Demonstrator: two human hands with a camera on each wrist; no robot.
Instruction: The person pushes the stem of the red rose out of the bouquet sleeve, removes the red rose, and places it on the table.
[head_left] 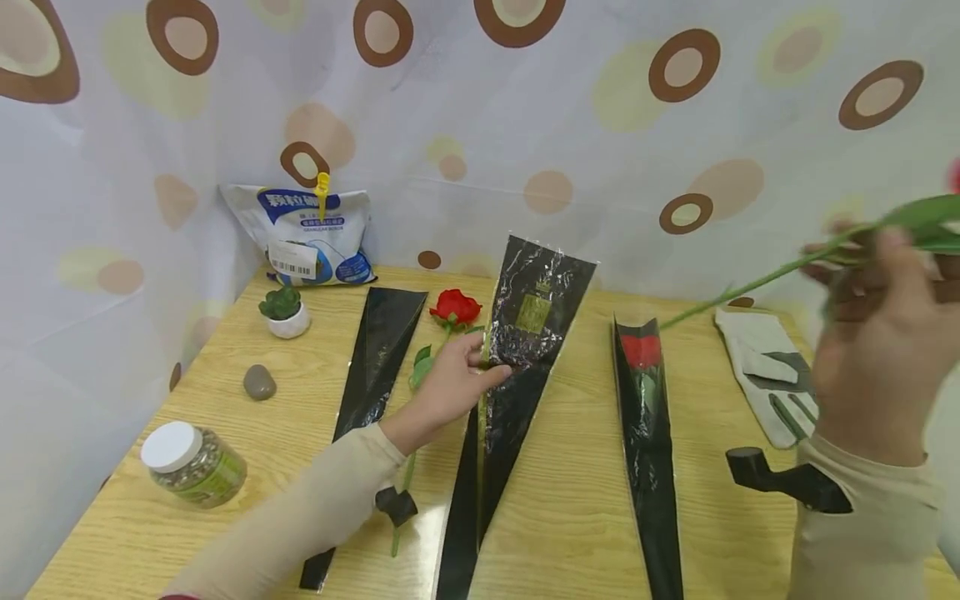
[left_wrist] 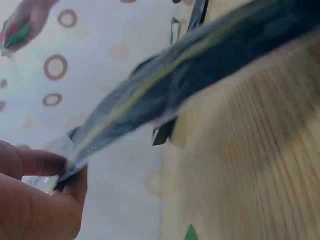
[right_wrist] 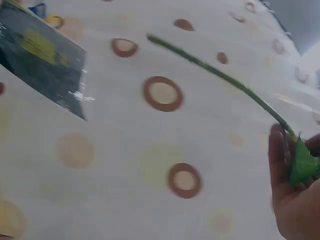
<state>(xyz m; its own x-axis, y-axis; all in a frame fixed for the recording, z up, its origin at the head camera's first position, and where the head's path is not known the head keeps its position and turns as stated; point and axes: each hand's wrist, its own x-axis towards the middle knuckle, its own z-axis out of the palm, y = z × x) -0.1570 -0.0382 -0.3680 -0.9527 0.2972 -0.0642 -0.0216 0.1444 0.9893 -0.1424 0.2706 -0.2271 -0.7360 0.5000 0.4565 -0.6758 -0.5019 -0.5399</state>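
Observation:
In the head view my left hand (head_left: 446, 385) pinches a black flower sleeve (head_left: 536, 312) with a clear front and a gold print, its upper end tilted up off the table. The left wrist view shows thumb and fingers on the edge of that sleeve (left_wrist: 150, 95). My right hand (head_left: 881, 333), raised at the far right, holds an artificial rose by its green stem (head_left: 780, 271). The stem slants down to the left; the bloom is mostly cut off by the frame edge. In the right wrist view, fingers curl round the stem (right_wrist: 220, 75) by a leaf (right_wrist: 302, 165).
A red rose (head_left: 455, 307) lies beside another black sleeve (head_left: 382, 350). A sleeve holding a rose (head_left: 645, 417) lies right of centre, near gloves (head_left: 765, 367). Leftward stand a jar (head_left: 197, 467), a stone (head_left: 259, 382), a potted succulent (head_left: 285, 312) and a bag (head_left: 307, 233).

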